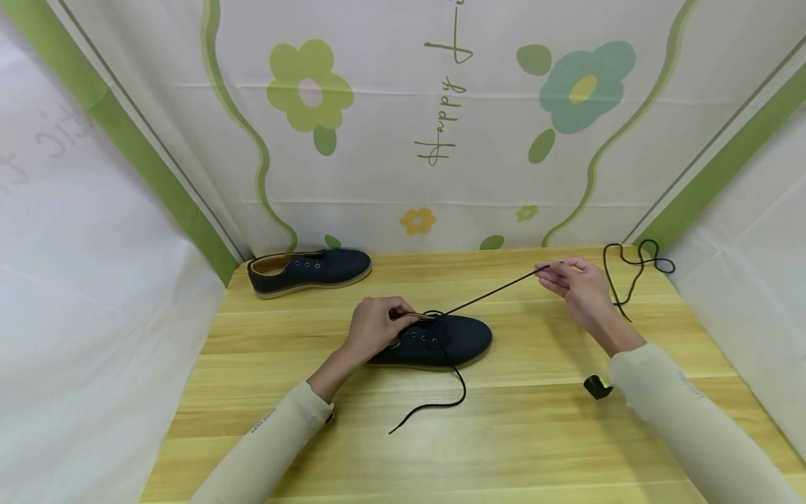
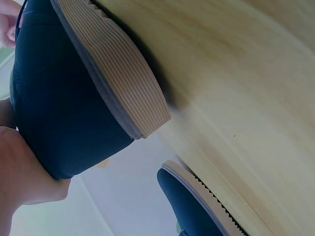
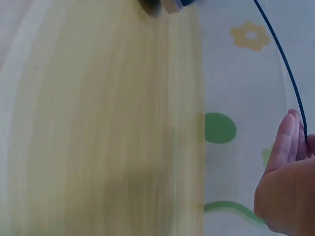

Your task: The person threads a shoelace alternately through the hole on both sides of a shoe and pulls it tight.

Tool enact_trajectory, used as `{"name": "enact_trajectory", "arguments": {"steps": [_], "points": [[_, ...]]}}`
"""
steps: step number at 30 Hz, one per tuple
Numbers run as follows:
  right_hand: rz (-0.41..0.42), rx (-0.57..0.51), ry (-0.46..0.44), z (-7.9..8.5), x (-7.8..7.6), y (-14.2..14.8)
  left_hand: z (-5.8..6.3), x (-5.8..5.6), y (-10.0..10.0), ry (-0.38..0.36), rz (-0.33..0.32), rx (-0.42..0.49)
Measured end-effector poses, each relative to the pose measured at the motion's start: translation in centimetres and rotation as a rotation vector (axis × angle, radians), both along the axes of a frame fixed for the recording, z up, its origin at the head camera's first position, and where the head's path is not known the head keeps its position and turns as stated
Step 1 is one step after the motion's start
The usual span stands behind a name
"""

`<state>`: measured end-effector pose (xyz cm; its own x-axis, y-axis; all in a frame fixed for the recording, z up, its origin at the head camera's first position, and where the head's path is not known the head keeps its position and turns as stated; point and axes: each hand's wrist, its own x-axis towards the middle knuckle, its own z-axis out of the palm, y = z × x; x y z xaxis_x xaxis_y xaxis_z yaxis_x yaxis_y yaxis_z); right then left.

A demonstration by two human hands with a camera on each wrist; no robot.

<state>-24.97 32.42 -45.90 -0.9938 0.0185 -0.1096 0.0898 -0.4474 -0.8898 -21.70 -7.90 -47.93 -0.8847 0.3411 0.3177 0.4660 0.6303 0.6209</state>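
Observation:
A dark navy shoe (image 1: 462, 339) with a tan sole lies on its sole in the middle of the table, toe to the right. At its opening my left hand (image 1: 373, 325) pinches the far upper edge between thumb and fingers. My right hand (image 1: 582, 290), raised to the right, pinches one end of a black shoelace (image 1: 497, 289), which runs taut from the shoe's eyelets. The lace's other end hangs over the near side and curls on the table. In the left wrist view the shoe's heel (image 2: 64, 98) fills the upper left. The right wrist view shows my fingers (image 3: 284, 140) at the lace.
A second navy shoe (image 1: 334, 268), with no lace in its eyelets, stands at the back left. A loose black lace (image 1: 641, 261) lies at the back right. Near the right sleeve sits a small black object (image 1: 597, 387). A flowered cloth (image 1: 378, 161) hangs behind the table (image 1: 535, 448).

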Motion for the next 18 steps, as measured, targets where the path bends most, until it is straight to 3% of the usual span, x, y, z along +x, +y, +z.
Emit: {"name": "enact_trajectory", "arguments": {"steps": [7, 18], "points": [[-0.095, -0.140, -0.076, 1.1, -0.1, 2.2, 0.1, -0.1, -0.1, -0.002, -0.001, 0.001], [-0.151, -0.171, -0.114, 1.5, -0.2, 4.7, 0.0, -0.1, 0.0, 0.007, -0.002, -0.001]]}}
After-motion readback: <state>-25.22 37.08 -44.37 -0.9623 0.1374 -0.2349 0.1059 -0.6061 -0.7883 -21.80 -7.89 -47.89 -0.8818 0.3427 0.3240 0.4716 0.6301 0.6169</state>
